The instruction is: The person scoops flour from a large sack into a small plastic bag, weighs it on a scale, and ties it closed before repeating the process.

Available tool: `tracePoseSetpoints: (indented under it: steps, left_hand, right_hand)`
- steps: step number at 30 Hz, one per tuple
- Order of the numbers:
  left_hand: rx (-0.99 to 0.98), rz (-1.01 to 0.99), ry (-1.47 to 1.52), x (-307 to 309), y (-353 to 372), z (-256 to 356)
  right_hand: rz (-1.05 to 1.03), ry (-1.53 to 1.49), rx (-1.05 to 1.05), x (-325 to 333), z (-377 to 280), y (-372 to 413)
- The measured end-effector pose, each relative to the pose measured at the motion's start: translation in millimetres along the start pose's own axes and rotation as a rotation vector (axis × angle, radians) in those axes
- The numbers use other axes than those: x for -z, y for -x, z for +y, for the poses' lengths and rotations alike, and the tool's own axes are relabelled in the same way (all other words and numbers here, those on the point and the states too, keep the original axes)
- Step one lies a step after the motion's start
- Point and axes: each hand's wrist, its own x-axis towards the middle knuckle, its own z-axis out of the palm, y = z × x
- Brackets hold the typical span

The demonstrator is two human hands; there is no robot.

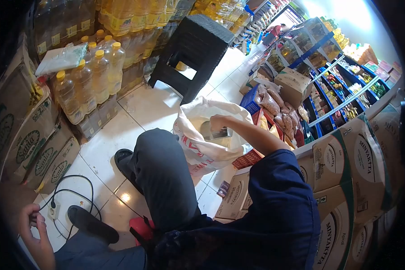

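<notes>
The right hand (218,122) is inside the mouth of a large white woven sack with red lettering (194,155), its fingers closed on a grey, metallic-looking scoop (226,133). The scoop sits within the opening, partly covered by the hand; its lower edge and what it may hold are too hard to make out.

For good control, the scoop is best kept level and gripped firmly, with the wrist moving in a smooth arc. It should clear the loose, uneven rim, since the soft cloth could fold inward and catch an edge. Small, unhurried strokes seem wise, as the sack's walls look slack and nothing is seen bracing them from the near side.

The right arm comes in from the near right, its navy short sleeve (279,180) at the upper arm, the elbow bent and the forearm slanting toward the far left, knuckles uppermost. The left hand (37,234) is well apart at the near left, fingers loosely bent and parted, with nothing seen in them. It is near a white power strip (54,210) and a looped black cable (92,189); whether it touches the cable, I cannot tell.
</notes>
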Motion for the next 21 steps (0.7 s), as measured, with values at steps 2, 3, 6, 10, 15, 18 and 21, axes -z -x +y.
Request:
tracePoseSetpoints:
  steps: [2,3,6,10,15,18,21]
  left_hand:
    - [0.003,0.011,0.0,0,-1,2]
    - [-0.002,0.012,-0.013,1,-2,4]
    - [0.016,0.0,-0.016,0,-3,5]
    - [0.008,-0.002,-0.022,0,-1,5]
    - [-0.001,-0.006,-0.02,1,-2,2]
    - [-0.031,0.006,-0.011,-1,-1,1]
    - [-0.044,-0.004,0.006,-3,-1,1]
  right_hand:
    - [0.056,-0.048,0.072,-4,-9,-12]
    - [0.113,-0.095,0.127,-2,-18,-11]
    - [0.241,-0.139,0.253,7,-41,-11]
    - [0.306,-0.166,0.376,2,-56,-17]
    - [0.31,-0.301,0.368,6,-59,0]
    - [0.252,-0.467,0.3,10,-48,9]
    - [0.259,-0.727,0.294,13,-32,27]
